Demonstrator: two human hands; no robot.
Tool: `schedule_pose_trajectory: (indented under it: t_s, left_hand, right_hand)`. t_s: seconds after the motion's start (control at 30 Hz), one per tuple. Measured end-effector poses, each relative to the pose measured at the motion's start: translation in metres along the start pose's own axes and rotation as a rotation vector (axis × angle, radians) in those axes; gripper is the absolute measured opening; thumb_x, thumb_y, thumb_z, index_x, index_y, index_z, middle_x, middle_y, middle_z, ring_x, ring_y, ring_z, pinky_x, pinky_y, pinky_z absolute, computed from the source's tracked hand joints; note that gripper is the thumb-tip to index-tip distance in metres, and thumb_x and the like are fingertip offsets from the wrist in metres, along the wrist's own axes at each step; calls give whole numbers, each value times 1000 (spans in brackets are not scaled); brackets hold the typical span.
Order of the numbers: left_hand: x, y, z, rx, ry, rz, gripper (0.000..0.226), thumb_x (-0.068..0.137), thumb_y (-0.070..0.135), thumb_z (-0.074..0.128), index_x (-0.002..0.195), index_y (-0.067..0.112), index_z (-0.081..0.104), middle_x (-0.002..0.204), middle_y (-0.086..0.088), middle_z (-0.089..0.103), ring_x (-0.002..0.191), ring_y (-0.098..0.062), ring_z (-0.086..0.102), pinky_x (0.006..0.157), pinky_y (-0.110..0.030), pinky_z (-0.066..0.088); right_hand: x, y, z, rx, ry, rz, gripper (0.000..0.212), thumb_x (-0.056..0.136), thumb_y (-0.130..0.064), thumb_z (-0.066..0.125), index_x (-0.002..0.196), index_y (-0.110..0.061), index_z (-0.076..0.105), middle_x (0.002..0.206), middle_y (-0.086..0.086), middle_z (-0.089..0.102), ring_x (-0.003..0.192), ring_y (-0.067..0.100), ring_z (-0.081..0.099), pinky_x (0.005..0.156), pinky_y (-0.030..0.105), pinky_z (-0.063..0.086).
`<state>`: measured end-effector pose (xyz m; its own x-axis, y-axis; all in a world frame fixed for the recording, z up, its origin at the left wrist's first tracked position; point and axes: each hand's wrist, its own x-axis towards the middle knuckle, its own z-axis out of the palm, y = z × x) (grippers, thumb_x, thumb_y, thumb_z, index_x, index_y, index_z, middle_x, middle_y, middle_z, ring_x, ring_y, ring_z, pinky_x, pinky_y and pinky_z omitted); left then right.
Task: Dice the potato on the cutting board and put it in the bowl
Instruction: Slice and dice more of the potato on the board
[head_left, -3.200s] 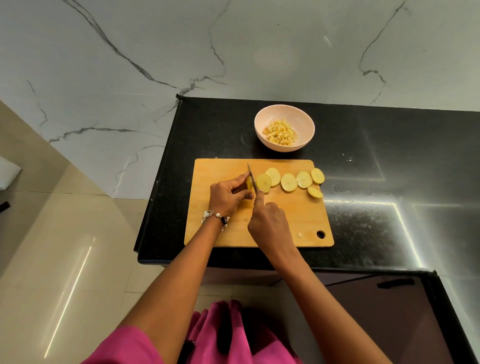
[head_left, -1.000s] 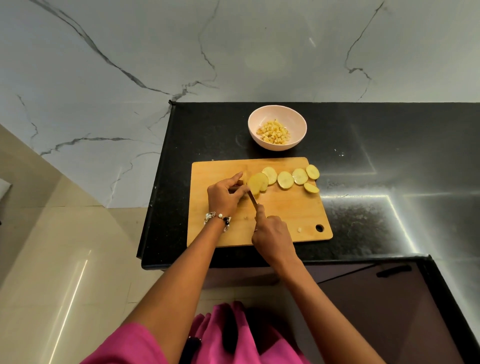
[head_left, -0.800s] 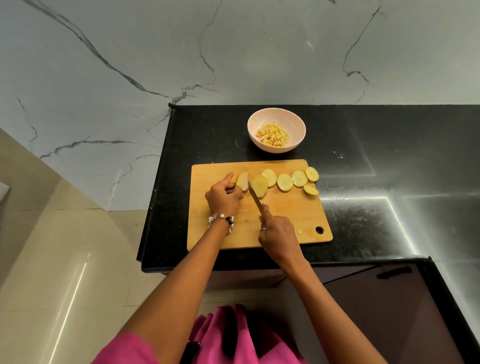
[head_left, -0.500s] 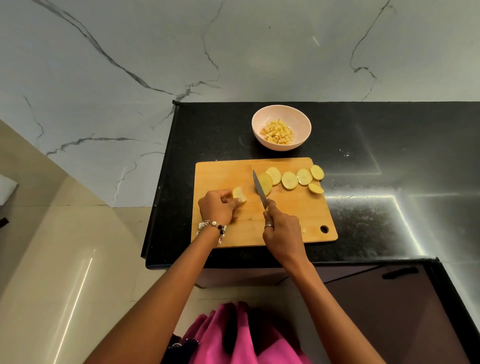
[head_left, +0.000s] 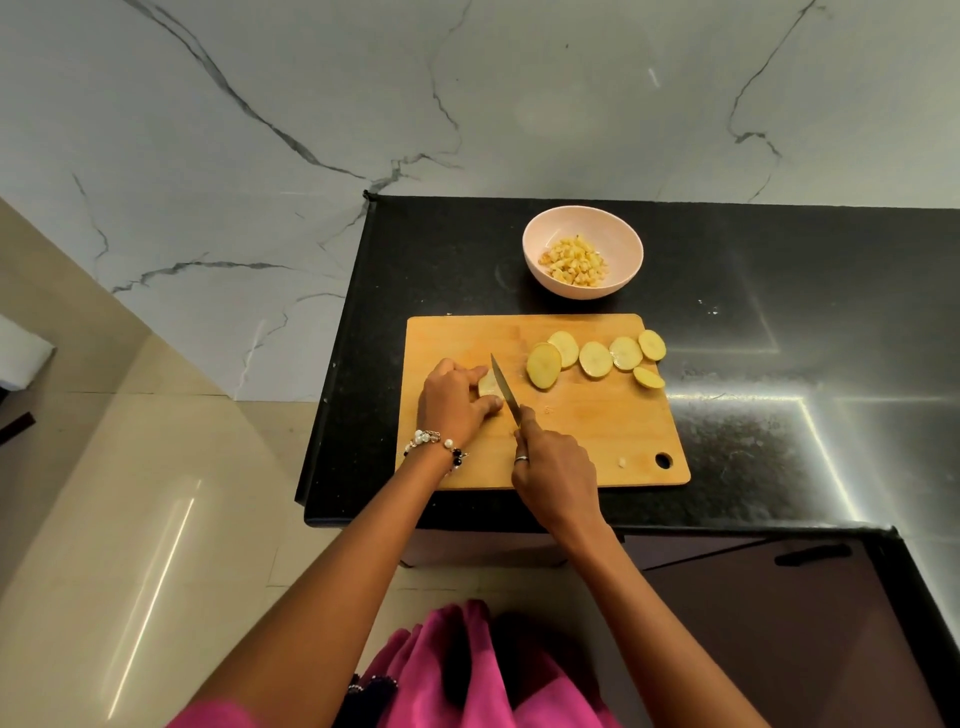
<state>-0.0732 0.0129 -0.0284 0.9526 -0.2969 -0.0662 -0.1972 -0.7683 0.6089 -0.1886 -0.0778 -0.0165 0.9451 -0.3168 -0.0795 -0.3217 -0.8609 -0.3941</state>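
Left hand (head_left: 453, 400) curled over a potato piece (head_left: 488, 383) on the wooden cutting board (head_left: 597, 436), holding it down; piece pokes out just past the fingertips (head_left: 492, 404); knife (head_left: 505, 389) blade sits right against those fingertips on their right side; right hand (head_left: 553, 470) clenched round the handle, index finger along the spine; further right of the blade, six loose potato slices (head_left: 596, 358) in a row near the board's far edge, not yet diced; beyond both hands, pink bowl (head_left: 583, 259) already holds a heap of diced potato (head_left: 574, 260). Judgement: roughly midway; one batch done, held piece plus slices left to cube and transfer. Surface: black speckled countertop (head_left: 779, 389), glare streaks at right; grey-veined marble wall (head_left: 363, 104) behind; beige tiled floor (head_left: 104, 519) at left.
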Motion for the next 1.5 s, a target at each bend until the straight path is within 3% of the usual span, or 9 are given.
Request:
schedule_pose_trajectory:
  t_s: [0.13, 0.37, 0.5, 0.6, 0.67, 0.77, 0.9, 1.27, 1.5]
  left_hand:
    - [4, -2, -2, -47, -20, -32, 55, 71, 28, 79, 122, 18, 61, 106, 0, 58, 94, -13, 53, 83, -23, 46]
    - [11, -3, -5, -96, -57, -47, 54, 65, 24, 83, 115, 13, 65, 106, -4, 64, 93, -18, 62, 88, -34, 51]
    - [9, -3, -3, -103, -20, -40, 53, 65, 28, 83, 114, 14, 66, 102, -3, 64, 94, -18, 60, 87, -35, 51]
    - [9, -4, -4, -110, -19, -35, 53, 66, 27, 83, 115, 14, 66, 102, -3, 64, 94, -18, 60, 87, -33, 50]
    - [8, -4, -4, -112, -26, -31, 53, 67, 26, 82, 116, 13, 65, 105, -3, 64, 95, -17, 60, 88, -32, 50]
    - [7, -8, -6, -117, -51, -24, 52, 70, 26, 80, 118, 17, 64, 108, -1, 63, 96, -14, 59, 90, -28, 49]
    - [7, -14, -9, -125, -72, -10, 47, 76, 23, 76, 121, 19, 62, 108, 1, 63, 89, -9, 55, 80, -17, 42]
    - [5, -14, -3, -160, 8, 16, 44, 73, 23, 78, 115, 16, 66, 95, -3, 61, 80, -13, 55, 75, -23, 47]
    - [4, -15, -1, -174, 32, 28, 44, 72, 24, 79, 113, 14, 67, 91, -3, 61, 76, -10, 51, 71, -22, 45]
  right_hand:
    - [0, -3, 5, -49, 16, -20, 53, 97, -19, 32, 149, -16, 20, 97, 12, 63, 82, 30, 58, 58, 33, 33]
    - [13, -12, 12, -142, 33, -68, 55, 94, -10, 33, 147, -5, 20, 90, 17, 62, 72, 33, 58, 55, 34, 30]
    - [-15, -11, 18, -185, 30, -95, 58, 86, -1, 40, 142, 5, 28, 76, 20, 61, 53, 32, 52, 45, 30, 26]
    - [-33, -8, 9, -163, -47, -93, 63, 89, -4, 38, 148, 0, 14, 88, 19, 60, 61, 28, 44, 43, 30, 20]
    - [-31, -9, -1, -159, -69, -65, 63, 92, -9, 35, 149, -6, 9, 95, 16, 60, 68, 30, 49, 49, 33, 29]
    - [-20, -12, -12, -122, -37, -41, 60, 92, -12, 34, 149, -9, 14, 95, 16, 60, 78, 33, 57, 57, 34, 34]
    - [-4, -15, -10, -116, -30, -30, 57, 94, -14, 34, 149, -12, 18, 96, 15, 60, 81, 33, 58, 58, 35, 36]
    - [5, -26, 6, -210, -3, -92, 58, 92, -4, 30, 148, 0, 15, 89, 17, 61, 73, 34, 58, 56, 34, 31]
    - [-43, -17, 3, -213, -130, -67, 65, 93, -9, 33, 149, -4, 1, 97, 14, 58, 75, 30, 54, 59, 33, 32]
